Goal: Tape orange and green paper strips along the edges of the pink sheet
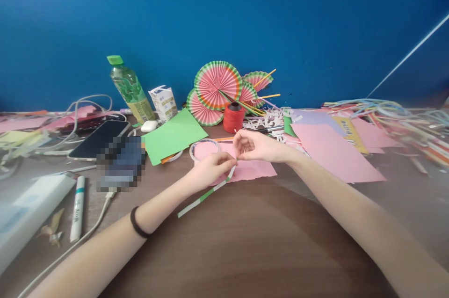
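Note:
A narrow green and white paper strip (213, 189) slants down to the left from my fingertips. My left hand (210, 168) pinches it near its upper end. My right hand (250, 145) is closed beside it, its fingertips meeting the left ones at the strip's top end. Beneath both hands lies a pink sheet (257, 170) with a ragged lower edge. A white tape roll (192, 152) rests just behind my left hand, and a red thread spool (233, 119) stands behind my right hand.
Pleated watermelon-coloured fans (218, 85) lean against the blue wall. A green sheet (175, 136), a bottle (131, 92), a small carton (163, 103) and a phone (100, 140) are at left. A white marker (77, 209) lies nearer. Pink sheets (333, 150) spread at right.

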Tool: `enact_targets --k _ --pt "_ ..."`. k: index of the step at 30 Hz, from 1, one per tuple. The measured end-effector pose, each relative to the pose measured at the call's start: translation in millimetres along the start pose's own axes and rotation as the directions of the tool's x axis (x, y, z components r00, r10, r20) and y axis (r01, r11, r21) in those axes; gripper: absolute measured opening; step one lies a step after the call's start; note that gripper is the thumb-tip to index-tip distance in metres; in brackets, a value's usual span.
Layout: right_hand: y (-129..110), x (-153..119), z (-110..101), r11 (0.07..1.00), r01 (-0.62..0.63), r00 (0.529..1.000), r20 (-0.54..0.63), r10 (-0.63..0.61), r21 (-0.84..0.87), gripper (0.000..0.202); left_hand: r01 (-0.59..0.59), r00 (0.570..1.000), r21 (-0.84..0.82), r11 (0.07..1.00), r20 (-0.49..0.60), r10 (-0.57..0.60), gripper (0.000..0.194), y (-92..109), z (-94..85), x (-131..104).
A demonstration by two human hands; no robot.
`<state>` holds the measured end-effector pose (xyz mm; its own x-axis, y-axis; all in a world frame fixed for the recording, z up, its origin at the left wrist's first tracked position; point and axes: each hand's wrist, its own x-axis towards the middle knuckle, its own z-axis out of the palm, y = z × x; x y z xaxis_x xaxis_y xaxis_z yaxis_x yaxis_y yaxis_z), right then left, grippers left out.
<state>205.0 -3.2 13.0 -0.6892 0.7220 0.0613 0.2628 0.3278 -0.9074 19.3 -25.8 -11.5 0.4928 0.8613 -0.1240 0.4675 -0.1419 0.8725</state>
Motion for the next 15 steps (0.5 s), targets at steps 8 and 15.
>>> enact_targets --k 8,15 --pt "-5 3 3 0.989 0.052 0.996 -0.077 -0.042 0.136 0.022 0.210 0.958 -0.536 0.818 0.279 -0.063 0.019 10 -1.7 -5" --pt "13 6 5 0.979 -0.161 0.987 0.036 0.158 0.123 0.013 0.174 0.973 -0.448 0.877 0.217 -0.082 0.015 17 -7.4 -8"
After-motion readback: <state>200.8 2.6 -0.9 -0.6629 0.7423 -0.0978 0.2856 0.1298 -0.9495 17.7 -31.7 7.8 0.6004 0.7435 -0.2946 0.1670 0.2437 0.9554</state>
